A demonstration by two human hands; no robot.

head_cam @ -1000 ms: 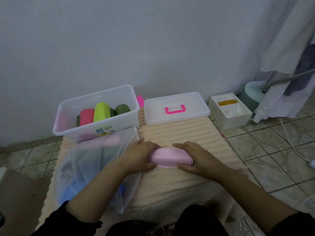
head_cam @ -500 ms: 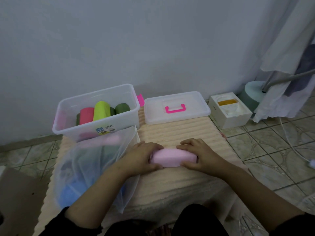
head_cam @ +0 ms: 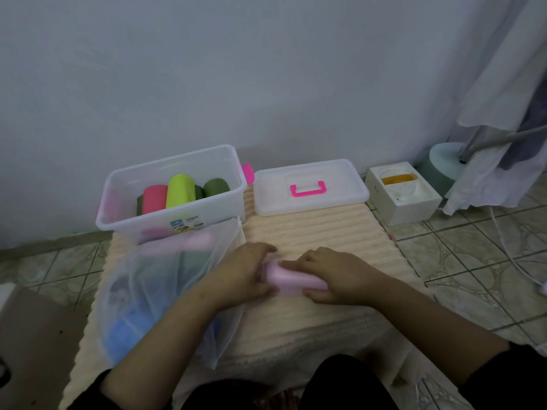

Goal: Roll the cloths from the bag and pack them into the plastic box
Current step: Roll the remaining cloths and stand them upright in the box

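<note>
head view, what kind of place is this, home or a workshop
Probably a room in a home: tiled floor, plain painted wall, and white fabric draped over a stand in the corner.

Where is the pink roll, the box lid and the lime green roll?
pink roll (head_cam: 291,278): head view, its top between the hands.
box lid (head_cam: 334,199): head view, flat clear top.
lime green roll (head_cam: 180,190): head view, its side.

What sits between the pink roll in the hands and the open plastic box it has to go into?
Nothing solid. The pink cloth roll, held by the left hand and right hand, lies on the mat right of the mesh bag, whose top edge leans against the plastic box front. The box is open; its lid lies aside.
</note>
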